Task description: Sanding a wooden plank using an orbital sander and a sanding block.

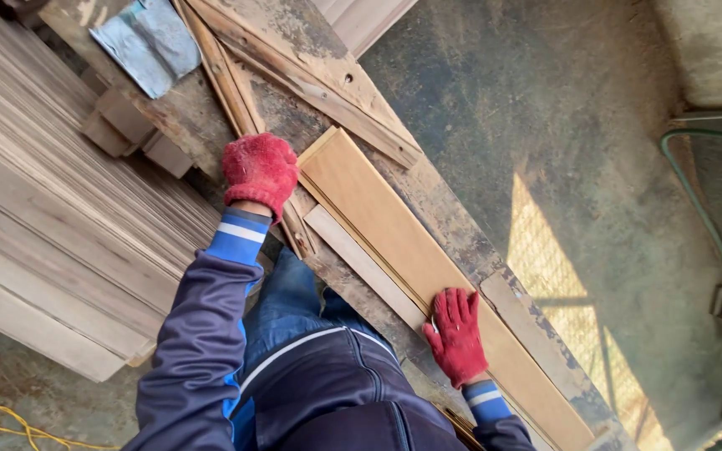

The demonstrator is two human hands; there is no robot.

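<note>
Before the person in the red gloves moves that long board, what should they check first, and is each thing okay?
1. Left hand on the far end of the long tan board: ok, the glove rests at its corner.
2. Right hand on the board: ok, flat on its near edge.
3. Board lying flat on the worn workbench: ok, flat along its length.
4. Loose wooden slats beside the left hand: not ok, they crowd the board's end.
5. Grip firmness: cannot tell, the gloves hide the fingers.
6. Stack of planks to the left: ok, apart from the board.
</note>
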